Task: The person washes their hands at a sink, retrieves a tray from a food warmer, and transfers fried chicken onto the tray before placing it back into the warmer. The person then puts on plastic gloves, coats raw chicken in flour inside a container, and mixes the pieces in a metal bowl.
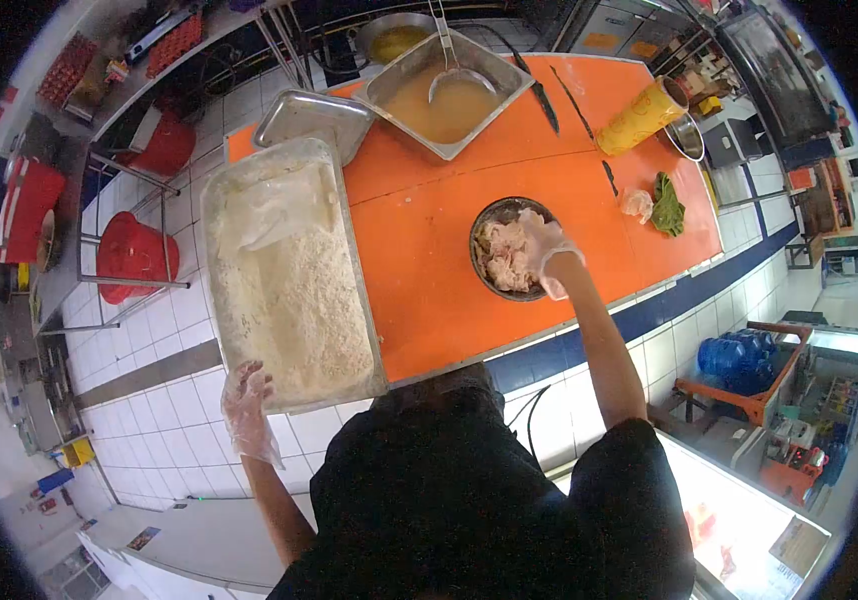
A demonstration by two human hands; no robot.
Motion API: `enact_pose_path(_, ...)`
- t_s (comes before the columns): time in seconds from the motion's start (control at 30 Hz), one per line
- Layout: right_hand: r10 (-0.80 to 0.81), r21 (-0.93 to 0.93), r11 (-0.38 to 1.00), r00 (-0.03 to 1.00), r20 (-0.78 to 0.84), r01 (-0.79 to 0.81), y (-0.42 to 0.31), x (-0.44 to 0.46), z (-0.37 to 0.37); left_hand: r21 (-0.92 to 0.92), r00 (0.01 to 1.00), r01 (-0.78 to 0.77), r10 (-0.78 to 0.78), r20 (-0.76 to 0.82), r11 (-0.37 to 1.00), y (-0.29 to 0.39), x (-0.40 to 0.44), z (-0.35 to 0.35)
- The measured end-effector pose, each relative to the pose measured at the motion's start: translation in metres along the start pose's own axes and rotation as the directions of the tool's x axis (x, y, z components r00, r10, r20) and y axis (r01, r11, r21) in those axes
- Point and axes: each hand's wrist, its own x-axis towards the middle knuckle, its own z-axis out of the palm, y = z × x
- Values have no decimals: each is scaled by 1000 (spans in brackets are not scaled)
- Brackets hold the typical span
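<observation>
On the orange table a dark round bowl (517,294) holds pale, shredded-looking food (504,250). My right hand (549,255), in a clear plastic glove, reaches into the bowl's right side; its fingertips are among the food, and what they grip is unclear. My left hand (249,400), also gloved in clear plastic, is beside the lower left edge of a large metal tray (364,290) of white flour (314,300). Its fingers are bent and somewhat apart, with nothing seen between them.
Behind stand a deep metal pan (379,95) of cloudy liquid with a ladle (459,78), and an empty metal tray (324,115). A knife (546,108), yellow roll (639,118), green leaf (667,207) and small pale lump (636,204) lie right. Red tubs (136,257) stand left.
</observation>
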Motion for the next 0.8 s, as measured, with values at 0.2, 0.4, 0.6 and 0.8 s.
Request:
enact_pose_path(0.2, -148, -291, 954, 962, -231, 77, -3, 44, 116, 37, 1000, 3, -2, -29, 999, 1, -5, -5)
enact_pose_path(0.4, -130, 256, 951, 974, -183, 175, 17, 19, 63, 3, 996, -74, 74, 42, 997, 6, 3, -2)
enact_pose_path(0.6, -218, 373, 893, 967, -132, 252, 13, -2, -27, 11, 998, -31, 30, 55, 999, 5, 6, 11)
enact_pose_path(0.8, -423, -293, 851, 900, 105, 435, -46, -42, -93, 17, 999, -3, 2, 52, 1000, 1, 7, 13)
